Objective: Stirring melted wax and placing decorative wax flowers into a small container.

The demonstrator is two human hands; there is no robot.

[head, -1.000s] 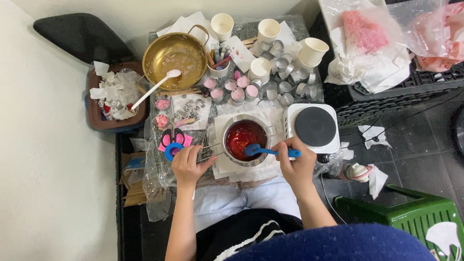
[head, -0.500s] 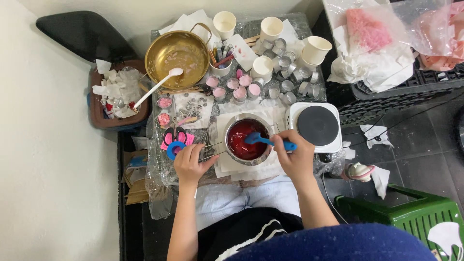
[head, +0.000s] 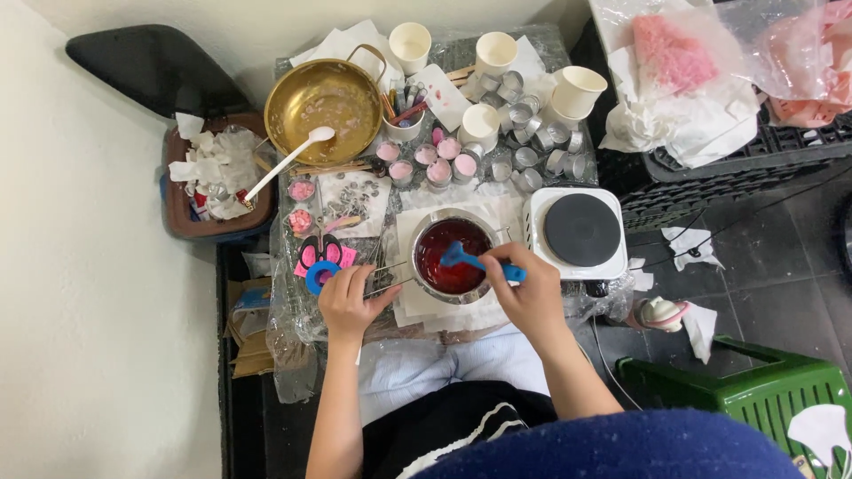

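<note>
A small steel pot [head: 424, 282] holding dark red liquid sits at the near middle of a low table. My right hand [head: 530, 297] grips a blue spatula [head: 479, 262] whose blade dips into the red liquid. My left hand [head: 346, 300] rests at the pot's left, fingers pinching its thin wire handle [head: 387, 275]. Beside that hand lie pink-handled scissors [head: 319, 250] and a blue tape ring [head: 319, 277].
A white single-burner hot plate [head: 581, 231] stands right of the pot. Behind are a brass pan [head: 324, 99] with a white spoon [head: 286, 161], paper cups [head: 579, 90], several small tins with pink wax [head: 439, 168], a bin of tissue [head: 213, 173], and a green stool [head: 754, 395] on the floor.
My right hand has drawn the spatula slightly left and back through the red liquid. My left hand has stayed on the pot handle.
</note>
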